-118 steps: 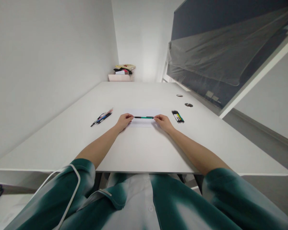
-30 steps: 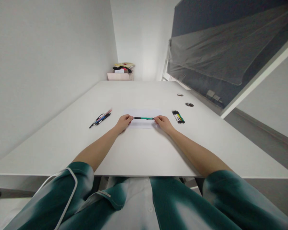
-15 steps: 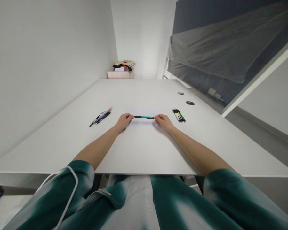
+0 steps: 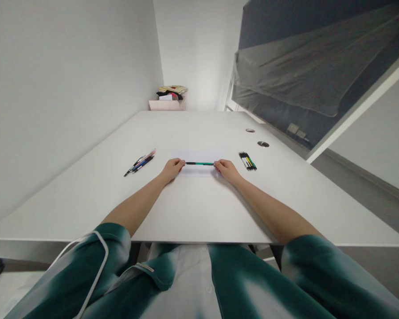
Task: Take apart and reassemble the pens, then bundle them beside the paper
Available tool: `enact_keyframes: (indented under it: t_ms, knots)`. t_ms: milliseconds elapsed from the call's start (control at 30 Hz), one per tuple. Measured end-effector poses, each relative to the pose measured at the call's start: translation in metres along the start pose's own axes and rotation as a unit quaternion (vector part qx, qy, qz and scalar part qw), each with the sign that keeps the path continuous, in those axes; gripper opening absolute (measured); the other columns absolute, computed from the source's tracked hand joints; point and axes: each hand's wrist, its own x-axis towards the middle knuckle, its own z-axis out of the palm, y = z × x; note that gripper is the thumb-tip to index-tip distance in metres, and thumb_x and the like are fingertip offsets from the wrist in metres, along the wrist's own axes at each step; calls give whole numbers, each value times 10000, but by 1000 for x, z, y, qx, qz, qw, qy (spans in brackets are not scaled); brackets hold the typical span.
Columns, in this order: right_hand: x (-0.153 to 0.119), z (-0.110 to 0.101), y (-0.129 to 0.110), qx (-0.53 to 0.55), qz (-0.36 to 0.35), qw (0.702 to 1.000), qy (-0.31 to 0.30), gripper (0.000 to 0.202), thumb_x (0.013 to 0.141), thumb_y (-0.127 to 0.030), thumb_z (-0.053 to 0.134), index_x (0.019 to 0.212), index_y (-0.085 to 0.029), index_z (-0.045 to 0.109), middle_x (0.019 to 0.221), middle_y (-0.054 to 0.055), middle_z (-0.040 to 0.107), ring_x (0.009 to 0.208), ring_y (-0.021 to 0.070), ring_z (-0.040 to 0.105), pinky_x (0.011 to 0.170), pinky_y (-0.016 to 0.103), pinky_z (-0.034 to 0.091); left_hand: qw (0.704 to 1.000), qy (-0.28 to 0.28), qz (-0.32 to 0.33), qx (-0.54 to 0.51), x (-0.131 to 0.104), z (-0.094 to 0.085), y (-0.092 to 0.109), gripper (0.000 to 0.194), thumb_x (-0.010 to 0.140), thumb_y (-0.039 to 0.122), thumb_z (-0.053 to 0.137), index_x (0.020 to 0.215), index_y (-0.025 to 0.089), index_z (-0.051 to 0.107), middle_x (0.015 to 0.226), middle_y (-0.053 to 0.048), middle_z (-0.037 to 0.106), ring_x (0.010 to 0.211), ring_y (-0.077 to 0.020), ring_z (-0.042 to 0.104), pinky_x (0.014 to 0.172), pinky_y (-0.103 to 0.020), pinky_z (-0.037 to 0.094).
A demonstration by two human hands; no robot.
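A green and black pen (image 4: 199, 163) lies level between my two hands, over a white sheet of paper (image 4: 199, 173) on the table. My left hand (image 4: 173, 170) pinches its black left end between thumb and fingertips. At the other end, my right hand (image 4: 228, 170) is closed on the pen's tip the same way. To the left of my left hand rests a loose bunch of pens (image 4: 139, 163) in black, blue and pink. Several pens with black, white, yellow and green barrels (image 4: 248, 161) lie side by side right of my right hand.
The white table (image 4: 193, 212) runs to the far wall, with a left wall alongside. Two round cable holes (image 4: 263, 144) sit near its right edge. A pink box (image 4: 166, 105) with folded things stands beyond the far end. A dark, plastic-covered panel (image 4: 306, 66) rises at right.
The view has tilted very slightly, so everything sits a little lower. Both hands keep hold of the pen, which stays in the same place over the paper.
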Motion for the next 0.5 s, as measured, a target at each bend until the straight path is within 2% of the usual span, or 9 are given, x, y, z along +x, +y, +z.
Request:
enact_keyframes:
  t_ms: [167, 500]
  knots:
    - [1, 1, 1, 1, -3, 1000, 3, 448, 755, -623, 535, 653, -191, 593, 576, 9, 583, 568, 143, 496, 558, 274, 377, 1000, -1, -4, 0, 0, 1, 2, 385, 737, 542, 612, 639, 170, 592, 531, 7, 519, 544, -133, 450, 550, -270, 328]
    - [0, 0, 0, -11, 2, 1000, 3, 465, 750, -642, 513, 649, -195, 592, 592, 16, 581, 584, 152, 504, 576, 285, 374, 1000, -1, -1, -4, 0, 1, 0, 354, 785, 486, 594, 624, 171, 583, 533, 9, 507, 524, -124, 445, 552, -269, 337]
